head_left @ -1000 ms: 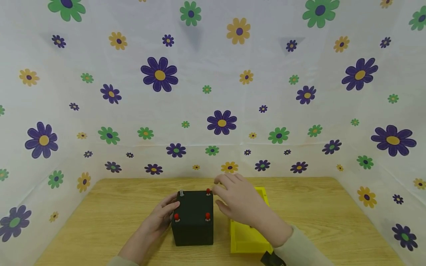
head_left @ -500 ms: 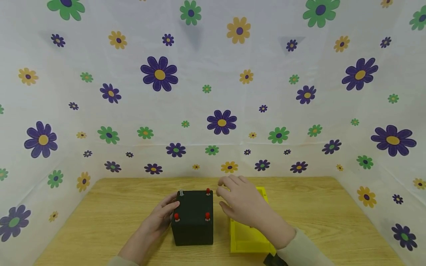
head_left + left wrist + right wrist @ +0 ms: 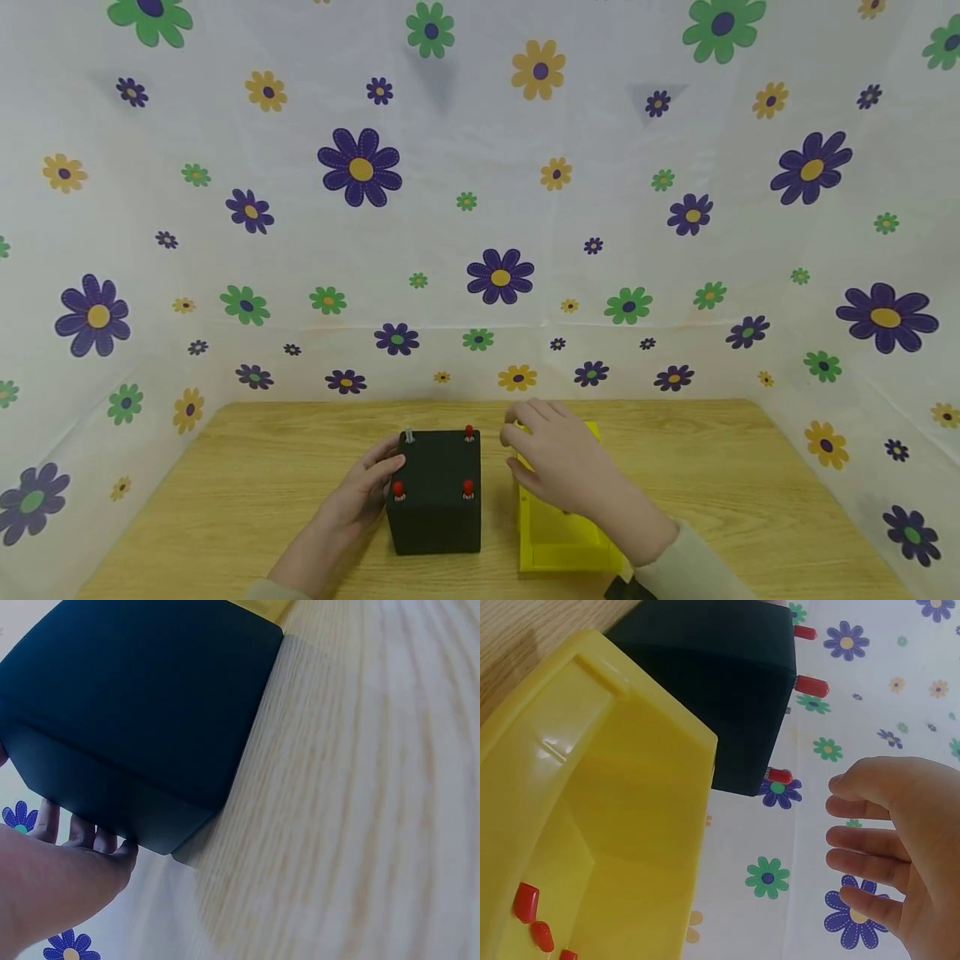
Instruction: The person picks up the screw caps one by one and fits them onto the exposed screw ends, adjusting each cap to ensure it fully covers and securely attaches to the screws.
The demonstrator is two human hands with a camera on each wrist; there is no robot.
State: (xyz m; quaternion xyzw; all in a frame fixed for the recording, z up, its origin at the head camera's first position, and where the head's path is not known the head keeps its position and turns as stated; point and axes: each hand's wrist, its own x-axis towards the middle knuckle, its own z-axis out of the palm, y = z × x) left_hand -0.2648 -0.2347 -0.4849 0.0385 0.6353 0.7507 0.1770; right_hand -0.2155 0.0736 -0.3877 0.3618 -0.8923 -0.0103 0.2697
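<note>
A black box (image 3: 438, 467) stands on the wooden table with toggle switches at its top corners. Three levers wear red caps (image 3: 468, 488); the back-left metal lever (image 3: 409, 436) is bare. My left hand (image 3: 362, 487) holds the box's left side, its thumb over the top edge and its fingers along the side. Right of the box, my right hand (image 3: 558, 454) hovers above a yellow bin (image 3: 573, 557). Its fingers are loosely bent, with nothing visible between them. Several loose red caps (image 3: 526, 901) lie inside the bin in the right wrist view.
The light wood table (image 3: 720, 492) extends to both sides. A white cloth (image 3: 480, 225) printed with flowers surrounds it at the back and sides. A dark object (image 3: 628, 589) shows beneath the right sleeve at the bottom edge.
My right hand has drawn away from the back-right switch, moving right and slightly down over the yellow bin. The left hand and black box have kept their places.
</note>
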